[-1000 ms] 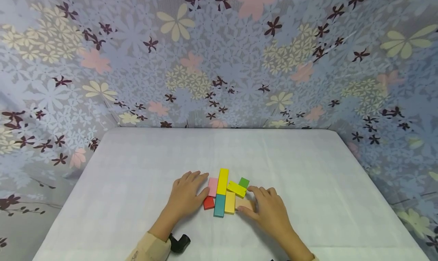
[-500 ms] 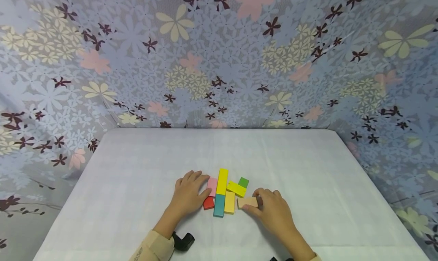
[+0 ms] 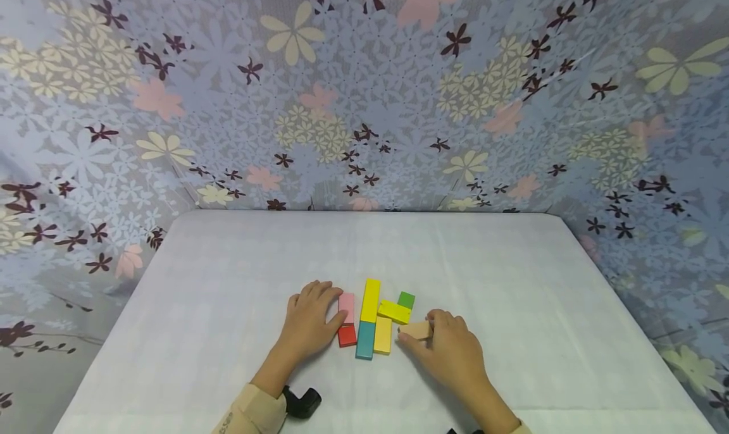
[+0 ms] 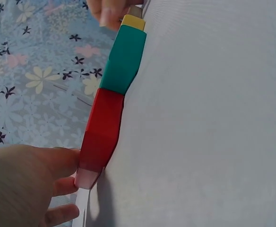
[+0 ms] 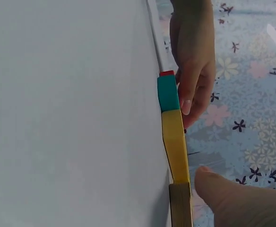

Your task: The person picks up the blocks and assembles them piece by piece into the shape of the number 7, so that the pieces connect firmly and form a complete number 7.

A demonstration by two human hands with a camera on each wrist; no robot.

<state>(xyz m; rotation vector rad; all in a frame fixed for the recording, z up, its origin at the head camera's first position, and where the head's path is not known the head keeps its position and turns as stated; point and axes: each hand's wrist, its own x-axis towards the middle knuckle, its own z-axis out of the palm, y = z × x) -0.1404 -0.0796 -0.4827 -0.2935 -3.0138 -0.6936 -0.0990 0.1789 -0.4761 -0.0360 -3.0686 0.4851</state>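
My left hand (image 3: 309, 320) pinches a pink block (image 3: 347, 304), index finger at its far end and thumb over its near part. A red block (image 3: 347, 336) lies right below the pink one. My right hand (image 3: 455, 345) grips a plain wooden block (image 3: 414, 330) between thumb and index finger. Between the hands, a long yellow block (image 3: 371, 301) and a teal block (image 3: 366, 340) lie end to end. A pale yellow block (image 3: 383, 336) sits against the teal one. Up and right, a bright yellow block (image 3: 394, 311) lies slanted, touching a green block (image 3: 406, 300).
A white cloth covers the table (image 3: 239, 250), which ends at a flowered curtain (image 3: 364, 105) behind. A black wrist device (image 3: 302, 403) sits at the left sleeve (image 3: 250, 410).
The pink block has shifted left with my left hand, away from the long yellow block and above the red one. My right hand has drawn the wooden block right, off the pale yellow one.
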